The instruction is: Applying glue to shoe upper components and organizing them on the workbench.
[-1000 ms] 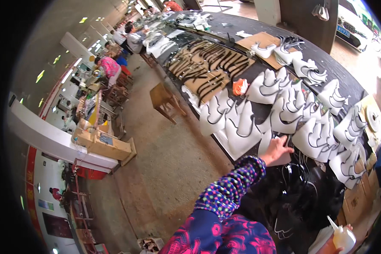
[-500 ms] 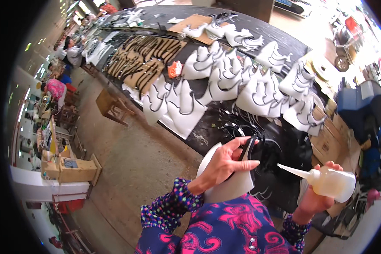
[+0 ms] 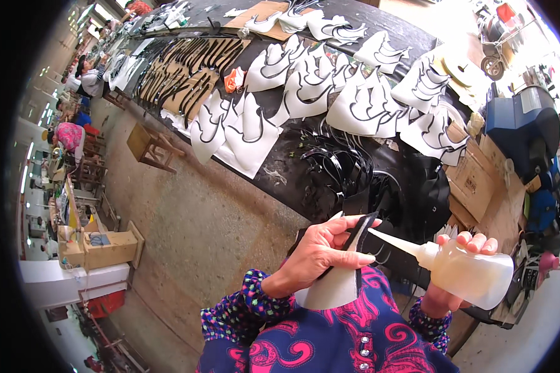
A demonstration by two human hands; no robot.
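Head: white piece (image 3: 328,290) (black-edged) pinched between left fingers (image 3: 347,258); right fingers (image 3: 477,243) grip bottle (image 3: 470,273).

Readable text: none | cardboard (image 3: 481,175): small dark mark (image 3: 471,184), illegible

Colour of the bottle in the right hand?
The bottle is translucent, milky white to pale yellow, with a whitish nozzle. Shows best in the head view.
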